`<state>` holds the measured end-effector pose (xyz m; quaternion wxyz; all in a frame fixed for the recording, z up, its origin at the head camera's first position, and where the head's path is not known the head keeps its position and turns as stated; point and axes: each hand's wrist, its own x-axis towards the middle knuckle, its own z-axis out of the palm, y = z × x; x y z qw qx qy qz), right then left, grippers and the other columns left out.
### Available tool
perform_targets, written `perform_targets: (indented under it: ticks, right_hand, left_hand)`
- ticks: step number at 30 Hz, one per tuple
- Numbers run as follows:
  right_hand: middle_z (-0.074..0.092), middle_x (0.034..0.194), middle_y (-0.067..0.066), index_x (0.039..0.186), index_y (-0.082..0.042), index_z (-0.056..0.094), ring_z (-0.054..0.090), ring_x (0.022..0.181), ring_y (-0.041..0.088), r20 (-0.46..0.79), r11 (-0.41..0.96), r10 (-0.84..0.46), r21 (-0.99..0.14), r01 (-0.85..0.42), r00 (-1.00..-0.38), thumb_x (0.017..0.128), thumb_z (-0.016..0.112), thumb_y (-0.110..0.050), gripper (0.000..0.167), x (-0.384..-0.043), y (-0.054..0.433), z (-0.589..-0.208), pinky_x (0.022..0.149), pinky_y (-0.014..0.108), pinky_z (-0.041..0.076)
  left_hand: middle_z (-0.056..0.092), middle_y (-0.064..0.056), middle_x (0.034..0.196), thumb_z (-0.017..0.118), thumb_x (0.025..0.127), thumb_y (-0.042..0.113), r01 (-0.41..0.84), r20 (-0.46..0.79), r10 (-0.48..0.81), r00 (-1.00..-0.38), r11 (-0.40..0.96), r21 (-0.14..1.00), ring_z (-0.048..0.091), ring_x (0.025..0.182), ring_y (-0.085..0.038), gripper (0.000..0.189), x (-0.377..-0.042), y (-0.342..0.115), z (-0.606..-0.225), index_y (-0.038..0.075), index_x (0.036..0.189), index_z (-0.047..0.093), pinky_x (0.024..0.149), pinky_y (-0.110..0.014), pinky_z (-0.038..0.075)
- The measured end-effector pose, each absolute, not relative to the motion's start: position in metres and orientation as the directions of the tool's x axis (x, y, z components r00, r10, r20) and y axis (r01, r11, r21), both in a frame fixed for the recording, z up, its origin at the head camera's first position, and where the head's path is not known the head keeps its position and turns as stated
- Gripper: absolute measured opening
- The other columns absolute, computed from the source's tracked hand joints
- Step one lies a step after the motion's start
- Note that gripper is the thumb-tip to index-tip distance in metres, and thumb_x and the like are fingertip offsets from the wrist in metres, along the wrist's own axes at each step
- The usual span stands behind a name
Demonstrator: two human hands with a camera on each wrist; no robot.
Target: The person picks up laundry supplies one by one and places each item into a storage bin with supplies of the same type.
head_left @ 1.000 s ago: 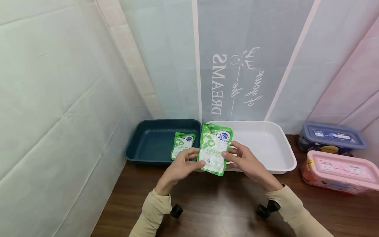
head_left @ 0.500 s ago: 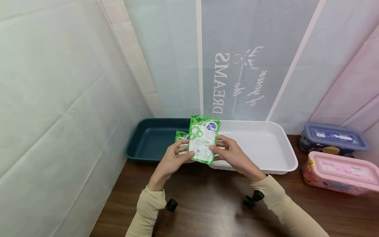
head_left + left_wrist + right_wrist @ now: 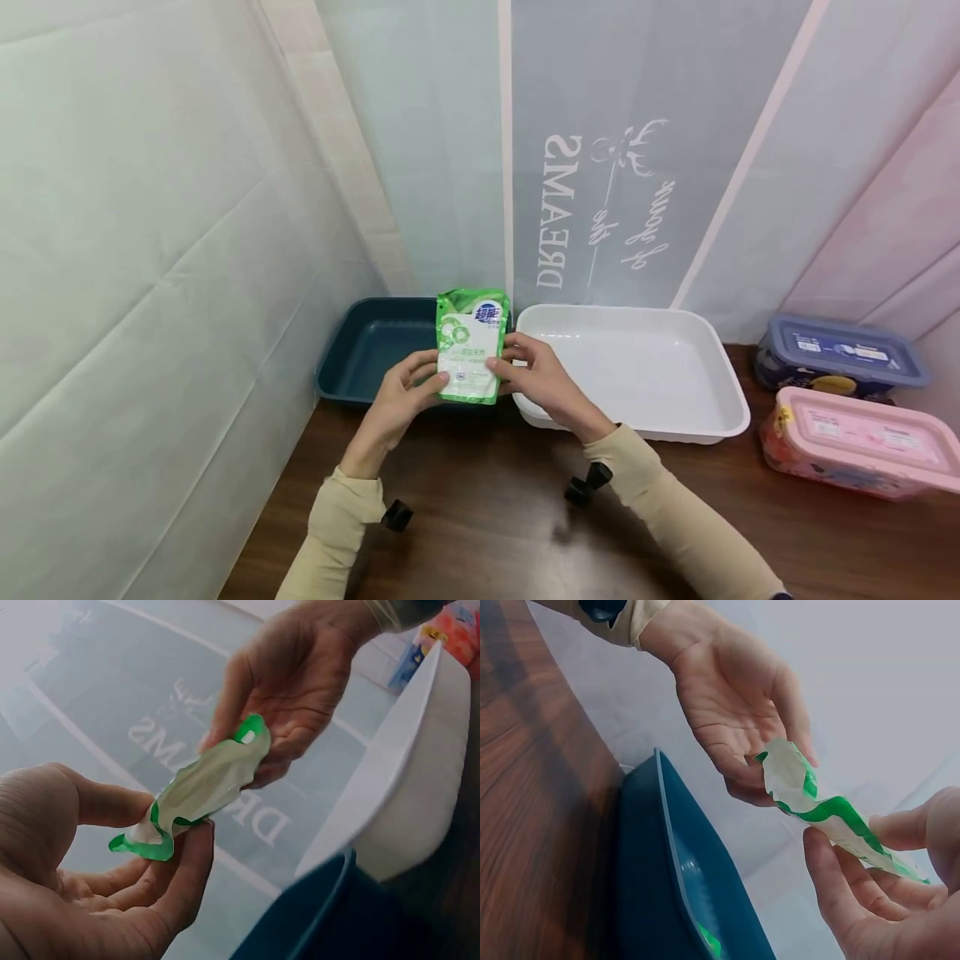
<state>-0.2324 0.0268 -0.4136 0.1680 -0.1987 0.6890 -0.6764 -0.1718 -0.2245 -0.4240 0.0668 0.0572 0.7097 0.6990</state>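
Observation:
A green and white pouch point(image 3: 471, 346) with a blue logo is held up by both hands, its printed face toward the head camera. My left hand point(image 3: 393, 400) pinches its lower left edge, thumb in front and fingers behind. On the opposite edge my right hand point(image 3: 546, 379) pinches it the same way. The pouch hangs over the right part of the dark teal tray point(image 3: 360, 333), whose wall point(image 3: 649, 855) stands below it in the right wrist view. Inside that tray a bit of green packaging point(image 3: 710, 941) shows; the head view hides it behind the held pouch.
Right beside the teal tray stands a white tray point(image 3: 645, 375). Farther right are a blue-lidded box point(image 3: 843, 350) and a pink-lidded box point(image 3: 862, 437). A printed curtain point(image 3: 600, 125) closes off the back, and a pale fabric wall point(image 3: 150, 292) the left, of the brown wooden table point(image 3: 480, 517).
Both hands have carried the pouch leftward, from between the two trays to over the teal tray. The second pouch lying in that tray has become hidden behind it in the head view.

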Motion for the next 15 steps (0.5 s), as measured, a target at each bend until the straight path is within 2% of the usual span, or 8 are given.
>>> perform_targets:
  ticks: [2,5,12,15]
  right_hand:
    - [0.071,0.124,0.025,0.144,0.001,0.058,0.077,0.093,0.022,0.041,0.004,-0.504,-0.999,-0.05,-0.863,0.107,0.066,-0.013,0.041,-0.232,0.018,-0.415,0.086,0.052,0.066]
    - [0.069,0.124,0.023,0.148,-0.002,0.058,0.076,0.097,0.022,0.044,0.006,-0.494,-0.999,-0.053,-0.868,0.107,0.066,-0.012,0.043,-0.232,0.005,-0.415,0.09,0.054,0.064]
    - [0.066,0.135,0.021,0.153,-0.006,0.055,0.077,0.11,0.03,0.065,0.0,-0.475,-0.997,-0.074,-0.877,0.104,0.069,-0.007,0.051,-0.232,-0.022,-0.415,0.088,0.048,0.066]
    - [0.064,0.14,0.022,0.156,-0.006,0.052,0.075,0.114,0.034,0.081,-0.008,-0.478,-0.996,-0.088,-0.875,0.102,0.07,-0.006,0.056,-0.23,-0.03,-0.42,0.088,0.045,0.066]
  left_hand:
    - [0.053,-0.03,0.151,0.062,0.109,0.012,-0.019,-0.018,0.156,-0.988,-0.005,1.0,0.073,0.108,-0.015,0.055,-0.171,-0.231,-0.426,0.0,0.159,0.041,0.097,-0.038,0.062]
    - [0.055,-0.031,0.148,0.064,0.108,0.011,-0.017,-0.016,0.121,-0.993,-0.013,1.0,0.074,0.103,-0.012,0.055,-0.172,-0.24,-0.428,-0.001,0.158,0.042,0.093,-0.034,0.063]
    - [0.058,-0.028,0.144,0.065,0.108,0.012,-0.027,-0.028,0.057,-0.998,0.013,1.0,0.074,0.105,-0.012,0.055,-0.178,-0.265,-0.428,0.0,0.157,0.043,0.093,-0.033,0.064]
    - [0.057,-0.027,0.145,0.064,0.108,0.012,-0.053,-0.054,0.043,-0.998,0.025,0.998,0.073,0.106,-0.012,0.055,-0.181,-0.274,-0.429,0.001,0.157,0.043,0.097,-0.037,0.063]
